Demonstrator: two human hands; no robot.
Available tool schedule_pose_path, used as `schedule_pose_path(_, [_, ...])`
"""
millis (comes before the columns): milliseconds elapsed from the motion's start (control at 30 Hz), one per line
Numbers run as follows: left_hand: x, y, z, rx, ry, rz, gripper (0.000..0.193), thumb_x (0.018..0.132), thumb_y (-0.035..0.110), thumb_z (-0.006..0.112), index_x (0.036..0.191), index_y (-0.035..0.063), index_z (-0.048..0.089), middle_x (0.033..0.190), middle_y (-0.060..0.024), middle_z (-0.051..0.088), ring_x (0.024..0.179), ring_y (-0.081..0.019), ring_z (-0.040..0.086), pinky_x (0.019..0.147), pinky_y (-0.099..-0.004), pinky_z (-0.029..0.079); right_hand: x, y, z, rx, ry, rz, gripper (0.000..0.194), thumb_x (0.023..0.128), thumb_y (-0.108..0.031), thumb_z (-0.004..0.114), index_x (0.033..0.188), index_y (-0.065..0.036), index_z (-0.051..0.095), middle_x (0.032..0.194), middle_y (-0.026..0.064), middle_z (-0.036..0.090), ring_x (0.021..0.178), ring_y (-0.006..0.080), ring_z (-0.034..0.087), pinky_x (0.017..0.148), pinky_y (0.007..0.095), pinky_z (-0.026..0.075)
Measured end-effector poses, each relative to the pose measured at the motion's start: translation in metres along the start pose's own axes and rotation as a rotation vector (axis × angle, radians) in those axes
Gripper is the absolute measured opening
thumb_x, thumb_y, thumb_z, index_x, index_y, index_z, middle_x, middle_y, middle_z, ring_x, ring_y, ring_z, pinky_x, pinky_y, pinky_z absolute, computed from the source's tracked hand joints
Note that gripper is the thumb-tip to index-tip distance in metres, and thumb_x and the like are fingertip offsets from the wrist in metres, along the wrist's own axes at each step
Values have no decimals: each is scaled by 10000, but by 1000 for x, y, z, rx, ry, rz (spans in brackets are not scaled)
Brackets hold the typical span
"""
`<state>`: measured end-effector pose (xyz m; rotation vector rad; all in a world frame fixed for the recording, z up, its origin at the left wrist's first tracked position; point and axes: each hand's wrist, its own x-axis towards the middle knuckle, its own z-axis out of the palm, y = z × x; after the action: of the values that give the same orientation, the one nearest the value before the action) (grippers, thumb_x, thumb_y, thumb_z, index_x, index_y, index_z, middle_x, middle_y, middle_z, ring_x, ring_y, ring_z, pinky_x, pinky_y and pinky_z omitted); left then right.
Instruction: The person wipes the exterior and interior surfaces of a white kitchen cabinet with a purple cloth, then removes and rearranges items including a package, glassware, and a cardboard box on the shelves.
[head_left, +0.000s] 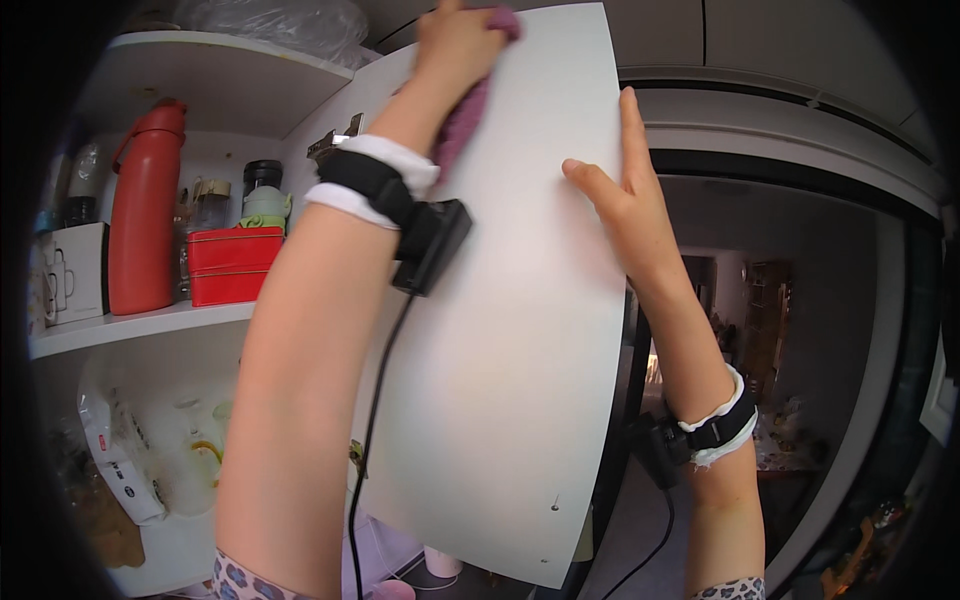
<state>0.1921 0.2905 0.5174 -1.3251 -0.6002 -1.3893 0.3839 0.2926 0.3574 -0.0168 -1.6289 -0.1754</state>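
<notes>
My left hand is raised near the top of an open white cabinet door. It presses a purple cloth to the door's surface, and part of the cloth hangs below the hand. At the door's free edge is my right hand, its thumb on the face in view and its fingers along or behind the edge. A metal hinge shows beside my left wrist. Both forearms carry black strapped devices with cables over white bands.
Left of the door, the upper cabinet shelf holds a red bottle, red tins and a boxed item. A white packet and clear glassware stand below. A dark-framed doorway lies to the right.
</notes>
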Motion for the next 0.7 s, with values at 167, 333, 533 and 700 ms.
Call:
schedule_pose_path(167, [14, 109, 13, -314, 49, 126, 222, 804, 105, 587, 977, 87, 725, 1097, -179, 575, 1035, -384, 519, 945, -448, 455, 2, 14, -10, 49, -6, -60, 837, 839, -111, 543, 1540, 25, 106, 1578, 227, 227, 1461, 276, 243, 1158, 312, 211])
schedule_pose_path(333, [4, 69, 14, -159, 142, 83, 248, 805, 109, 593, 1015, 95, 724, 1087, -182, 576, 1015, -387, 530, 920, -455, 471, -8, -13, -1, 400, -15, 102, 824, 853, -11, 557, 1549, 1, 116, 1558, 172, 285, 1347, 190, 397, 1063, 285, 362])
schedule_pose_path(533, [-28, -44, -12, 29, 92, -55, 252, 807, 131, 604, 1006, 191, 746, 1066, -170, 603, 1024, -390, 549, 889, -454, 480, -6, -15, -5, 316, -3, 63, 808, 858, -28, 556, 1535, 45, 121, 1561, 205, 261, 1382, 229, 364, 1090, 311, 346])
schedule_pose_path(700, [-16, -35, 0, -85, 108, 124, 206, 824, 146, 608, 960, 186, 757, 1018, -167, 606, 1021, -370, 552, 888, -451, 474, -6, -14, 0, 327, 20, 81, 797, 850, -41, 568, 1528, 53, 159, 1538, 201, 309, 1366, 229, 391, 1081, 310, 355])
